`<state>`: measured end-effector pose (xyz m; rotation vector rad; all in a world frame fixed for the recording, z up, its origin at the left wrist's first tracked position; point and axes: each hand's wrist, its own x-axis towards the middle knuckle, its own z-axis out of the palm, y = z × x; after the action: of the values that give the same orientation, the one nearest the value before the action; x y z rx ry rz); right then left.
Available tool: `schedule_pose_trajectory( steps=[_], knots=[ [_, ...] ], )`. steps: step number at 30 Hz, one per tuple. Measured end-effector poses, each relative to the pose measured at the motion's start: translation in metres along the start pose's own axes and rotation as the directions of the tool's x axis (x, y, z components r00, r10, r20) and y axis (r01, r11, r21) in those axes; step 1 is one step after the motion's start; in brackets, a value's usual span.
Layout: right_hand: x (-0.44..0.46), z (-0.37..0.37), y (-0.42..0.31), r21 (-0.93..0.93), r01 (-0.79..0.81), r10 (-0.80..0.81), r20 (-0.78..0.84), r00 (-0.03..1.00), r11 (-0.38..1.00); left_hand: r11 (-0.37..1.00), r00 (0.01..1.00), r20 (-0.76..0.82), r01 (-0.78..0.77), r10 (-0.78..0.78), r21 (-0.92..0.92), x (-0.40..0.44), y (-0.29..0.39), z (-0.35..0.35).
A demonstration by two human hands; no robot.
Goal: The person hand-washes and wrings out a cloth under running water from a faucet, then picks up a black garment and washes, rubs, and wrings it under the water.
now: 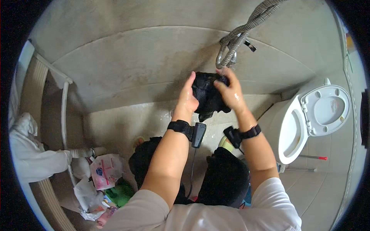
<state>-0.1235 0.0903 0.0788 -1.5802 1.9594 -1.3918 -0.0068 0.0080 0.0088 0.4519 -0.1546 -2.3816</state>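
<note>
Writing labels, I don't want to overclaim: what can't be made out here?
All in the head view:
- Black cloth: full shape, hidden by folds and both hands.
- Right hand: fingers motion-blurred.
- Wall tap: partly behind the looped hose.
- Pink-and-white packet: small print too small.

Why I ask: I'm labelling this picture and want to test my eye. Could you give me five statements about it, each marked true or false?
1. The left hand and right hand are both on the black cloth. True.
2. The toilet seat is down over the bowl. False: the toilet seat is raised, leaving the bowl uncovered.
3. There is a black strap around each wrist. True.
4. The pink-and-white packet lies on the person's right. False: it is on the left.
5. The ribbed hose hangs in front of the wall. True.
</note>
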Motion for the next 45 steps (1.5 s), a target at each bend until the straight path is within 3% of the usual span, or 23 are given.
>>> schedule_pose_trajectory(
  steps=[2,3,5,7,8,9,10,11,13,17,19,21,24,25,26,27,29,31,33,37,38,41,45],
  knots=[
    [-0.013,0.026,-0.020,-0.081,0.133,-0.128,0.057,0.990,0.988,0.992,0.990,-0.052,0.128,-0.128,-0.004,-0.007,-0.011,0.002],
    [-0.018,0.036,-0.030,-0.147,0.223,-0.213,0.085,0.973,0.964,0.998,1.000,0.008,0.017,-0.018,0.058,-0.002,-0.021,-0.008],
    [-0.020,0.052,-0.042,-0.274,0.150,-0.138,0.062,0.988,0.950,0.956,0.921,0.386,0.158,-0.053,-0.247,0.018,-0.033,-0.018],
    [-0.007,0.054,-0.029,-0.342,0.071,-0.074,0.005,0.997,0.937,0.978,0.854,0.480,-0.202,0.203,-0.055,0.023,-0.032,-0.025],
    [0.000,0.052,-0.018,-0.366,0.091,-0.104,-0.015,0.994,0.926,0.993,0.974,0.196,-0.121,0.117,0.011,0.022,-0.040,-0.027],
    [0.006,0.050,-0.007,-0.390,0.108,-0.133,-0.036,0.991,0.915,0.999,0.994,-0.110,-0.022,0.027,0.050,0.008,-0.039,-0.006],
    [0.012,0.043,-0.003,-0.357,-0.096,0.070,-0.084,0.994,0.929,0.977,0.980,-0.195,-0.005,0.048,0.214,0.004,-0.040,0.006],
    [0.018,0.038,0.006,-0.390,-0.099,0.027,-0.187,0.982,0.915,0.962,0.976,-0.213,0.025,0.035,0.270,-0.002,-0.038,0.011],
    [0.027,0.025,0.053,-0.213,-0.394,0.380,-0.105,0.919,0.894,0.952,0.984,-0.160,0.116,-0.072,0.285,-0.009,-0.037,0.020],
    [0.019,0.009,0.053,-0.038,-0.341,0.342,0.000,0.940,0.939,0.955,0.971,-0.071,0.239,-0.230,0.173,-0.002,-0.034,0.010],
    [0.010,-0.004,0.020,0.300,-0.516,0.439,0.290,0.850,0.802,0.974,0.974,-0.008,0.227,-0.227,0.013,-0.005,-0.023,0.010],
    [0.001,-0.001,0.007,0.059,-0.047,0.030,0.270,0.962,0.997,0.999,0.998,-0.055,0.016,-0.019,-0.046,-0.008,-0.021,0.008],
    [-0.016,0.026,-0.025,-0.142,0.184,-0.155,0.197,0.968,0.973,0.991,0.992,-0.002,0.125,-0.125,-0.056,0.008,-0.027,-0.010],
    [-0.020,0.036,-0.039,-0.203,0.183,-0.149,0.172,0.974,0.962,0.981,0.982,0.092,0.175,-0.167,-0.080,0.000,-0.025,-0.010],
    [-0.016,0.038,-0.054,-0.233,0.193,-0.155,0.172,0.973,0.953,0.970,0.919,0.361,0.213,-0.158,-0.118,0.013,-0.031,-0.025],
    [-0.015,0.038,-0.064,-0.262,0.203,-0.160,0.175,0.972,0.943,0.970,0.920,0.359,0.213,-0.158,-0.120,0.009,-0.031,-0.020],
    [-0.003,0.048,-0.025,-0.335,0.171,-0.153,0.080,0.985,0.927,0.991,0.999,0.048,0.032,-0.026,-0.131,-0.002,-0.035,0.001],
    [0.012,0.046,-0.002,-0.414,0.006,-0.039,-0.072,0.997,0.910,0.984,0.985,-0.157,-0.037,0.065,0.175,0.009,-0.039,0.002],
    [0.027,0.036,0.015,-0.425,-0.171,0.120,-0.144,0.982,0.889,0.983,0.986,-0.157,0.082,-0.056,0.166,0.008,-0.038,0.006],
    [0.032,0.013,0.022,-0.399,-0.341,0.349,-0.055,0.935,0.851,0.945,0.977,-0.143,0.189,-0.155,0.266,0.008,-0.030,0.011],
    [0.031,0.006,0.023,-0.399,-0.342,0.349,-0.057,0.935,0.851,0.965,0.979,-0.098,0.193,-0.178,0.179,0.004,-0.026,0.012],
    [0.019,-0.018,0.019,0.035,-0.244,0.215,0.366,0.906,0.969,0.968,0.971,-0.011,0.240,-0.240,0.071,-0.008,-0.009,0.023],
    [0.009,-0.022,-0.005,0.277,-0.359,0.232,0.401,0.886,0.891,0.983,0.987,0.087,0.121,-0.135,0.141,-0.013,-0.001,0.031]
  ],
)
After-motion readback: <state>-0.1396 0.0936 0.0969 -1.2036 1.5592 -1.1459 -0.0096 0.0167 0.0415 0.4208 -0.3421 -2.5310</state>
